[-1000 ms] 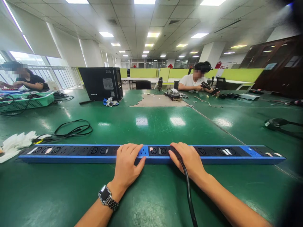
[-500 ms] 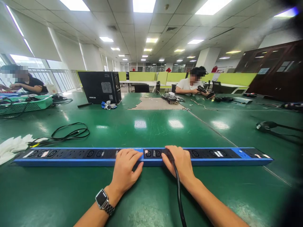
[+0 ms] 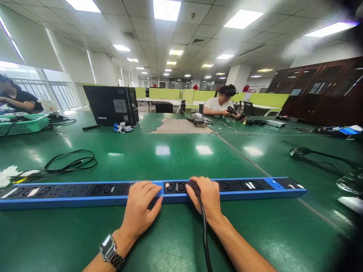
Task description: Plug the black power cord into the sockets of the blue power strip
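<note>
A long blue and black power strip (image 3: 244, 195) lies across the green table in front of me. My left hand (image 3: 143, 204) grips it just left of the middle, fingers over the top and thumb by the near side; a watch is on that wrist. Right of the middle, my right hand (image 3: 208, 196) holds the black plug (image 3: 196, 187) of a power cord (image 3: 204, 234) against the sockets. How deep the plug sits is hidden by my fingers. From the plug the cord hangs toward me, past the bottom of the view.
Beyond the strip are a looped black cable (image 3: 72, 162), a computer case (image 3: 109, 105), blue-white gloves (image 3: 123, 127) and a green basket (image 3: 25, 124). A black cabled object (image 3: 300, 152) lies at right. One person (image 3: 218, 104) sits across the table, another (image 3: 18, 96) at far left.
The whole scene has shifted left in view, and the strip looks slightly tilted, as the camera has turned right. Both hands keep the same places on the strip and plug.
</note>
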Motion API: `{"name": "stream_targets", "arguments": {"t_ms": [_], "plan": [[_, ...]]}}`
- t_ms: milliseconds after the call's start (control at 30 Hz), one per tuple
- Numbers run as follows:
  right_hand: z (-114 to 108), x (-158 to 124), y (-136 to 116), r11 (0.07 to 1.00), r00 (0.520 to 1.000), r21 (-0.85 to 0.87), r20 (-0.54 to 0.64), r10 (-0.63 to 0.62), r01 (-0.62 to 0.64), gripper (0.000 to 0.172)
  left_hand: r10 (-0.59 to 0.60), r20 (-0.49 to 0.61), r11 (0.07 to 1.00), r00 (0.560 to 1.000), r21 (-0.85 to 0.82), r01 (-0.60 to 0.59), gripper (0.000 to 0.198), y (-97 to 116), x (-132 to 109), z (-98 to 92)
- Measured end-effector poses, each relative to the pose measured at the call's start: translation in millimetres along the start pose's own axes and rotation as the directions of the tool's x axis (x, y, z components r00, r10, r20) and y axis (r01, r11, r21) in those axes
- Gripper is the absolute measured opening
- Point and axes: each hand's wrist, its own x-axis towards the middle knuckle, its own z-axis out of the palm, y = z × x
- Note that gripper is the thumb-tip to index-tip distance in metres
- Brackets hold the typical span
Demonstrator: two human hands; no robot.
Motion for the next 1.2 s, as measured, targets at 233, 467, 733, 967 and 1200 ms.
{"name": "stream_targets", "arguments": {"t_ms": [233, 467, 733, 967, 1200], "plan": [[-34.6, 13.8, -2.8, 0.987, 0.932, 0.13, -0.336, 0.132, -0.093, 0.033, -0.01, -0.008, 1.0, 1.0, -0.024, 0.01, 0.02, 1.6, -0.5, -1.9], [-26.4, 2.6, 5.2, 0.985, 0.992, 0.12, -0.014, 0.127, -0.124, 0.037, 0.003, -0.038, 1.0, 0.999, -0.008, -0.003, 0.021, 2.0, 2.4, 0.1], [-19.5, 7.5, -3.0, 0.994, 0.984, -0.061, 0.147, 0.097, -0.089, 0.027, 0.005, -0.044, 1.0, 0.999, -0.027, -0.006, 0.021, -0.7, 0.9, 2.2], [-17.9, 10.8, 4.9, 0.969, 0.987, -0.236, 0.158, -0.042, 0.079, 0.032, -0.018, -0.04, 0.999, 0.999, -0.045, 0.016, 0.019, 0.8, -0.2, -1.3], [-19.6, 19.5, 10.3, 0.886, 0.959, -0.385, 0.213, -0.188, 0.259, 0.032, 0.012, -0.021, 0.997, 1.0, -0.074, -0.013, 0.021, 9.3, 4.9, 1.8]]}}
